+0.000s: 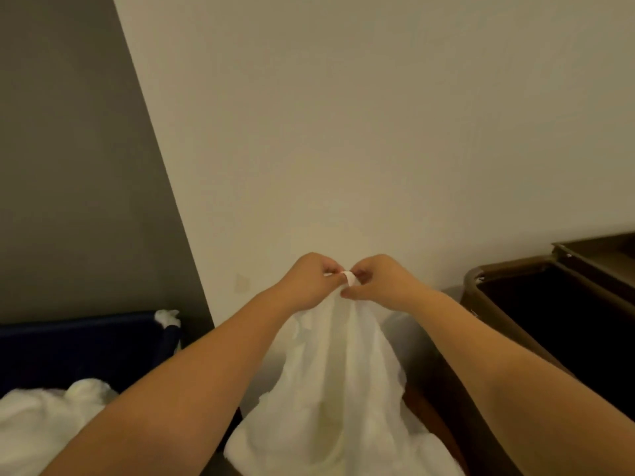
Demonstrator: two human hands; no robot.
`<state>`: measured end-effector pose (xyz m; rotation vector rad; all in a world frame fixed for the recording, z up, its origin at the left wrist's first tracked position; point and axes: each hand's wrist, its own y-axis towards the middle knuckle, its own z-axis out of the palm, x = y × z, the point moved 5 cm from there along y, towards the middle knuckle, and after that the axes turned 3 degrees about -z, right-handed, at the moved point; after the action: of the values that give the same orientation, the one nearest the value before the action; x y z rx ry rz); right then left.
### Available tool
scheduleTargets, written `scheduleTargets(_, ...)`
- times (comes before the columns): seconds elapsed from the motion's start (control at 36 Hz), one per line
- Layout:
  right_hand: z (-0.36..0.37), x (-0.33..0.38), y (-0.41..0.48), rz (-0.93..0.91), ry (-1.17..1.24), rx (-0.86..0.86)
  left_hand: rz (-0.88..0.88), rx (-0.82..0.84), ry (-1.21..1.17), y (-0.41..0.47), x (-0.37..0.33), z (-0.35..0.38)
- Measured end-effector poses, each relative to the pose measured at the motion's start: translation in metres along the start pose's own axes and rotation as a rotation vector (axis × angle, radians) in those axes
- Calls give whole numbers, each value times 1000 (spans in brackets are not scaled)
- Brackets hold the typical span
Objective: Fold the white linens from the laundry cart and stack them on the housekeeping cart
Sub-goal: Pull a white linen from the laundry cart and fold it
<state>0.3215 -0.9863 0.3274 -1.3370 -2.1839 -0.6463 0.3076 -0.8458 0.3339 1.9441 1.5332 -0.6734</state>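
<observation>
both hands (343, 281) pinch the white linen's (338, 383) top; it hangs lengthwise down

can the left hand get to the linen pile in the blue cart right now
Probably not yet: the left hand is pinching the top of the held linen. The pile lies uncovered left of that arm, so the way looks free once it lets go.

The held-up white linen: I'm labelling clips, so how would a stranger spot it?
Look at the pale wall, centre frame. Before it, the left hand and right hand pinch the top of a white cloth linen hanging between the forearms. Unlike the crumpled white pile in the dark blue laundry cart at left, it hangs lifted.
</observation>
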Motion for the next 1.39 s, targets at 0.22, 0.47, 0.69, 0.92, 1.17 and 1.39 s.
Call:
scheduleTargets(0.22, 6, -1, 10, 64, -9, -45, -163, 17, -121, -10, 35, -24)
scheduleTargets(0.47, 5, -4, -6, 99, -89, 282, -372, -36, -180, -17, 65, -31)
scheduleTargets(0.69, -25, -4, 5, 86, -146, -95, -403, -2, -354, -18, 71, -22)
scheduleTargets(0.92, -54, 15, -9, -83, -8, -357, -622, 58, -683, -16, 62, -12)
scheduleTargets(1.17, 31, 25, -32, -224, 79, -50, -658, 271, -800, -5, 48, 27)
scheduleTargets(1.39, 47, 5, -37, -89, 51, 189, -544, 105, -739, -4, 54, 24)
